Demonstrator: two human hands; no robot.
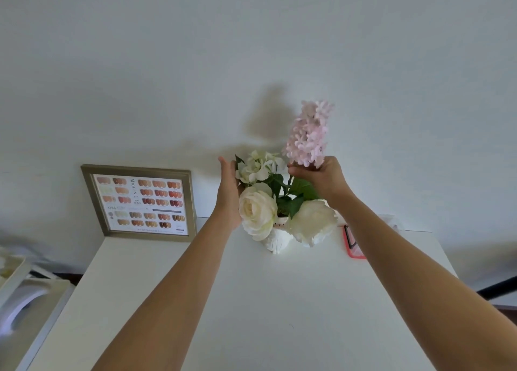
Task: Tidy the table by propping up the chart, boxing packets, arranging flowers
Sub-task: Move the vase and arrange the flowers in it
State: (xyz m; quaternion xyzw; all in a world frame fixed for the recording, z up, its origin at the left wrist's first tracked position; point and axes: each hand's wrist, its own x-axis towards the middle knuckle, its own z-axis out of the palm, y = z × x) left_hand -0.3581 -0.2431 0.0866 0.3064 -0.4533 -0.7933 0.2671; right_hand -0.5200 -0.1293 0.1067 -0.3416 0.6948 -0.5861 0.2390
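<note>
A white vase [277, 242] stands at the back of the white table [251, 300] and holds white roses [257, 211] with green leaves. My right hand [324, 177] is shut on the stem of a pink flower spray [309, 134], held upright above the bouquet. My left hand [229, 186] is flat against the left side of the bouquet, fingers apart, touching small white blossoms [258, 166]. The framed colour chart [142, 202] stands upright against the wall at the table's back left.
A pink-edged flat object [353, 244] lies behind my right forearm near the back right of the table. A white unit with a tray [25, 295] sits lower, left of the table. The white wall rises right behind the vase.
</note>
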